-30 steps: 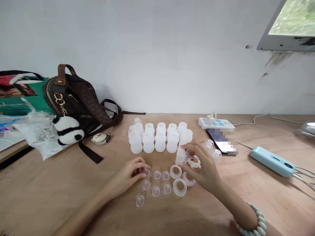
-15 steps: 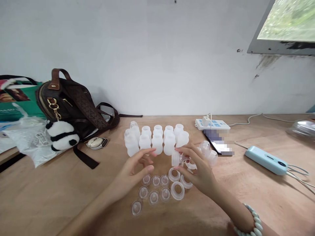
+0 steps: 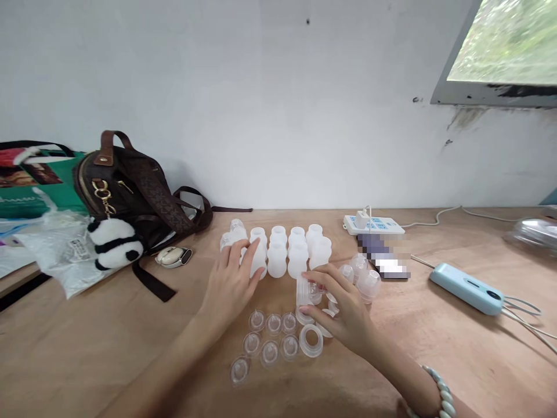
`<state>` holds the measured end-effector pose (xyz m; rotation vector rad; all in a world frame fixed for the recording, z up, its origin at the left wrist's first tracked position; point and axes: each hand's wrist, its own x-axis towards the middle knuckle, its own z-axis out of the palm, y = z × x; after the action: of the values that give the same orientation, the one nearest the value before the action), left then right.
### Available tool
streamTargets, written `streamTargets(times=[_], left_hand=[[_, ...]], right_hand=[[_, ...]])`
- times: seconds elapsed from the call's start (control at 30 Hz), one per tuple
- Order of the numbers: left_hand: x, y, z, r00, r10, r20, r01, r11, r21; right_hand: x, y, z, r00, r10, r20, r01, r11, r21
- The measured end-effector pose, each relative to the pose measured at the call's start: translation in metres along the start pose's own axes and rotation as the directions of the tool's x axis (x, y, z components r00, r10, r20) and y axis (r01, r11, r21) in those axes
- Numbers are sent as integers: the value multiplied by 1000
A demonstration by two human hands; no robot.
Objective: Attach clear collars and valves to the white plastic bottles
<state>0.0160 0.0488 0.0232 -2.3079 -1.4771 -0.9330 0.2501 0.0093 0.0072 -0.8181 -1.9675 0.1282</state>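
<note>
My left hand (image 3: pixel 232 278) reaches over the left end of the front row of milky white bottles (image 3: pixel 277 259). Its fingers are spread, with the index finger and thumb beside a bottle (image 3: pixel 260 255) that stands in its place. Whether they touch it I cannot tell. My right hand (image 3: pixel 343 307) pinches a clear screw-ring bottle cap (image 3: pixel 302 296), tilted on its side, with a clear teat part behind it. Below it lie loose screw rings (image 3: pixel 311 341), partly hidden by the right hand. Several clear teats (image 3: pixel 270 352) lie flat on the table between my forearms.
Clear dome covers (image 3: pixel 369 283) stand right of my right hand, near a phone (image 3: pixel 383 255) and a power strip (image 3: pixel 374 224). A light blue device (image 3: pixel 467 288) with cables lies further right. A dark backpack (image 3: pixel 126 191) with a panda charm and a computer mouse (image 3: pixel 172 256) are at left.
My left hand has moved up and forward to the bottles, its fingers now over the left end of the row. My right hand has lowered slightly, still pinching the cap, which has turned more upright.
</note>
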Motion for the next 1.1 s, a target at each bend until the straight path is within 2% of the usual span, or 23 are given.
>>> streamTargets(times=[0.03,0.1,0.27,0.37,0.47,0.53,0.63,0.67,0.73,0.83,0.97,1.03,1.1], left_hand=[[3,-3,1,1000,17,5,-18,992,128],[5,-6,5,998,41,45,-52,961,272],[-6,-9,14,991,129,39,-135,942,307],[-11,-14,16,974,222,40,-226,959,172],[-15,-15,11,950,309,39,-305,949,-79],[-19,-13,5,942,334,28,-314,908,-276],[-24,-5,-6,976,218,-11,-195,845,-498],[-25,-1,-9,988,156,0,-130,825,-550],[-25,5,-15,994,66,88,3,781,-624],[-21,12,-21,975,71,212,102,702,-705],[-19,12,-19,966,87,243,148,588,-795],[-20,9,-16,947,67,314,238,510,-827],[-23,5,-13,910,27,413,372,386,-844]], right_hand=[[0,0,0,1000,0,-3,0,1000,-3],[0,0,1,1000,-4,-2,4,1000,-10],[0,0,-1,1000,-26,-17,26,999,-18],[1,-1,-2,1000,-13,-28,13,1000,-6],[1,-2,-3,999,26,-35,-24,999,36],[1,-2,-3,997,62,-37,-59,995,76],[0,-2,-3,991,131,-20,-128,987,100],[-1,-2,-3,988,151,-15,-149,984,100],[-1,-2,-3,985,175,-16,-172,979,105],[-1,-3,-3,989,143,-34,-138,982,128],[1,-6,-4,999,37,-13,-34,984,175],[2,-7,-5,1000,-10,15,6,978,207],[2,-7,-5,998,-47,39,37,974,223]])
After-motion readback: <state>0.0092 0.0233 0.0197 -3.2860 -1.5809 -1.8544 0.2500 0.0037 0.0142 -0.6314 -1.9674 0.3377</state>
